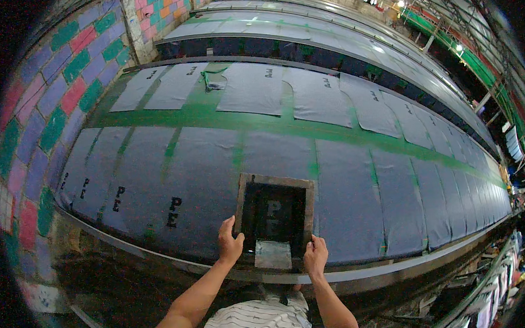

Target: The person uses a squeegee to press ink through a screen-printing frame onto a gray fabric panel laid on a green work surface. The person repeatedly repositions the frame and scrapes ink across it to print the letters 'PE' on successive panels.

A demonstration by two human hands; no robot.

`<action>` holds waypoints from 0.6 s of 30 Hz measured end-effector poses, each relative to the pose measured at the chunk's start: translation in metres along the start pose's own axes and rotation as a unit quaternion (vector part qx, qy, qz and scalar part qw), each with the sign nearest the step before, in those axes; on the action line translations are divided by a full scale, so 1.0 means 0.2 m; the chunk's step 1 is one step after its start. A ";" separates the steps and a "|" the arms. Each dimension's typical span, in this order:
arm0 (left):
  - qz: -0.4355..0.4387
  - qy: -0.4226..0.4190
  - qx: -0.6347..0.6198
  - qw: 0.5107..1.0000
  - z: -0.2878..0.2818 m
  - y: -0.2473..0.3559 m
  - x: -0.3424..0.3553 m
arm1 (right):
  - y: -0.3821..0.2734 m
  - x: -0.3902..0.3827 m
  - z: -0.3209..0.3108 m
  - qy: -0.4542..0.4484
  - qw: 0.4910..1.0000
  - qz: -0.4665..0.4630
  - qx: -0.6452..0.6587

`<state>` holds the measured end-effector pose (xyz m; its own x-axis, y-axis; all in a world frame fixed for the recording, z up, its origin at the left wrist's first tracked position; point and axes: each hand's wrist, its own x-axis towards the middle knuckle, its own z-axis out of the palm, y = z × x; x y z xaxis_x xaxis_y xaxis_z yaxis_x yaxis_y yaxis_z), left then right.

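A screen-printing frame [309,209] with a wooden rim lies on the grey fabric panels at the near edge of the long table. Pale block letters show through its dark mesh [269,194]. My left hand [229,241] is closed on the frame's left side near its lower corner. On the opposite side, my right hand [316,255] grips the lower right corner. Between my hands, a flat greyish squeegee [273,255] rests at the frame's near end. Just left of the frame, a fabric panel [195,173] carries a fresh-looking black print [174,212].
Other black-printed panels lie farther left. Light grey cut pieces [250,91] line the far side of the green-streaked table [213,117]. More long tables [256,26] stand beyond. A painted brick wall [65,73] bounds the left; clutter [484,271] lies at the lower right.
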<state>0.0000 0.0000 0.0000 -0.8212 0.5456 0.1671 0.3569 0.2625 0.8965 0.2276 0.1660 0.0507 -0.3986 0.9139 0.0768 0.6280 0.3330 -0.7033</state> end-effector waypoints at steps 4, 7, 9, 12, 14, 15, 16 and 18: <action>-0.022 -0.004 -0.009 1.000 0.24 0.20 -0.11 | 0.20 0.07 -0.24 0.019 0.999 -0.037 -0.027; -0.013 -0.002 0.032 0.999 0.30 0.26 -0.15 | 0.33 0.07 -0.25 0.014 0.999 -0.049 0.003; -0.006 -0.002 0.052 0.999 0.34 0.27 -0.18 | 0.41 0.08 -0.26 0.009 0.999 -0.044 0.019; -0.019 -0.014 0.045 0.999 0.48 0.34 -0.24 | 0.54 0.11 -0.34 0.003 0.999 -0.029 0.022; -0.016 -0.013 0.047 0.999 0.57 0.39 -0.27 | 0.60 0.14 -0.41 -0.005 1.000 -0.018 0.015; -0.013 -0.012 0.047 0.999 0.61 0.41 -0.28 | 0.64 0.15 -0.44 -0.001 1.000 -0.025 0.010; -0.008 -0.007 0.048 0.999 0.65 0.42 -0.30 | 0.68 0.16 -0.47 0.003 0.999 -0.031 0.006; 0.001 0.003 0.050 0.999 0.73 0.43 -0.32 | 0.75 0.18 -0.51 0.006 0.999 -0.041 0.003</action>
<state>0.1485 0.1027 0.0069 -0.8234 0.5410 0.1713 0.4005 0.3402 0.8508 0.3756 0.2731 0.0202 -0.4411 0.8860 0.1431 0.5887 0.4060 -0.6990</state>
